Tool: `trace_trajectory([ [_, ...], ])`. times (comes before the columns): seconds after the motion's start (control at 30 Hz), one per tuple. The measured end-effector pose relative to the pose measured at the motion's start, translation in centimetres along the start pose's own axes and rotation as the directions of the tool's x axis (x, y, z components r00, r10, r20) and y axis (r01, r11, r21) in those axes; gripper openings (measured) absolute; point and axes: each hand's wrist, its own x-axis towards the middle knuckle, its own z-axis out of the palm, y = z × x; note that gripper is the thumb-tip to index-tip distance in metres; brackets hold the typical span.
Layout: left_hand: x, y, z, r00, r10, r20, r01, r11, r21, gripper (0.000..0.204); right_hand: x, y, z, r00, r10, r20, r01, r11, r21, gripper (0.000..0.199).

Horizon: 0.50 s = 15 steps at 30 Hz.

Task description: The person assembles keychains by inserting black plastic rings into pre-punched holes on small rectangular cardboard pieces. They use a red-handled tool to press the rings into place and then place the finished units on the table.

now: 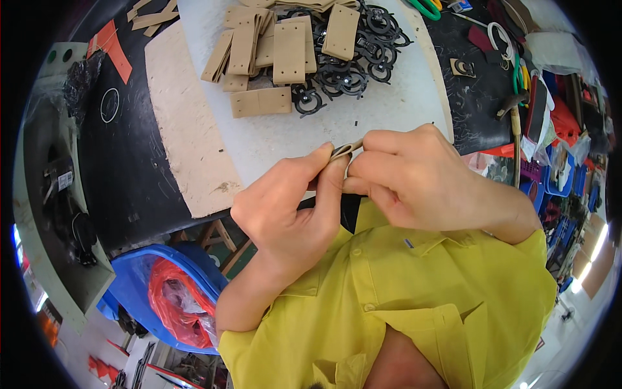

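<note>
Yellow shirt (414,305), left hand (291,214) and right hand (414,175) pinching tan strip (346,150), tan tags (285,48) beyond

**Both hands pinch a folded tan strip**

The left hand (291,207) and right hand (414,175) meet at centre frame, fingertips closed on a small folded tan strip (346,150) with a metal ring. At twelve o'clock, tan rectangular pieces (278,45) and black ring buckles (353,68) lie heaped on the white board (272,139). A blue bin (146,279) sits at seven o'clock.

folded tan strip (348,150) pinched above white table.
</note>
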Motion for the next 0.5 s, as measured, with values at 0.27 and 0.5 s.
trace_trajectory([
  [0.27, 0.3, -1.6, 0.4, 0.885, -0.465, 0.035, 0.251, 0.412, -0.876, 0.012, 1.6, -0.2, 0.8, 0.864, 0.495, 0.093, -0.394, 0.55, 0.736, 0.019],
  [0.5, 0.0, -1.5, -1.8, 0.932, -0.344, 0.109, 0.324, 0.665, -0.673, 0.03, 1.5, 1.1, 1.1, 0.939, 0.336, -0.08, -0.278, 0.873, 0.402, 0.015],
])
